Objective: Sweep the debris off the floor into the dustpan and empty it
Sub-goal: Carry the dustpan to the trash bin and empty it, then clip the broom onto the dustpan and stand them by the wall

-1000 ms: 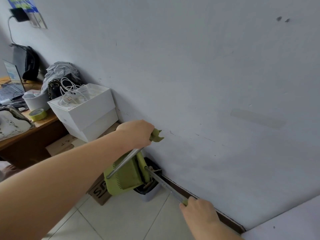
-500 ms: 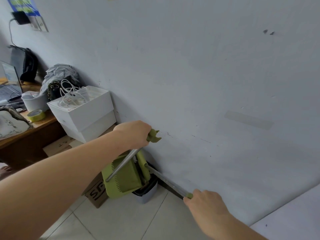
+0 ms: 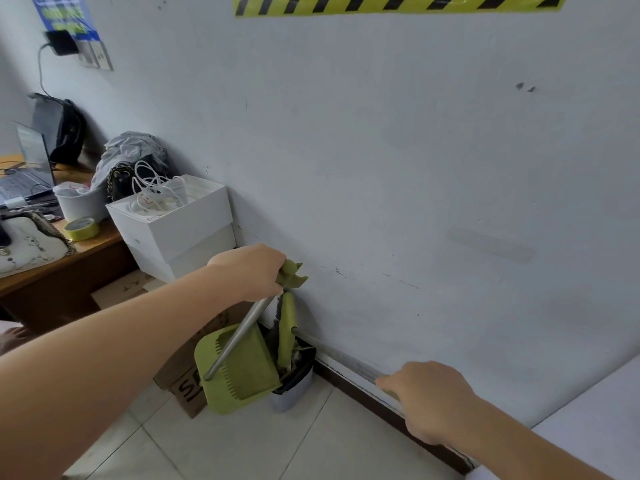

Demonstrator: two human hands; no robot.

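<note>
Left hand is clenched around the green top of the dustpan's metal handle, holding the dustpan tipped up over the small bin by the wall, its toothed edge facing the camera. Just right of it the broom head pokes down into the bin's mouth, touching the rubbish there. Its pole runs along the skirting to the right hand, which is closed around the pole's end. Against the frames from a second ago, the pan sits much as it did, while the broom head has dropped from beside the pan into the bin. That suggests sweeping is done and emptying is nearly finished, with the broom likely knocking off or pressing down the last bits. No debris shows on the visible floor.
</note>
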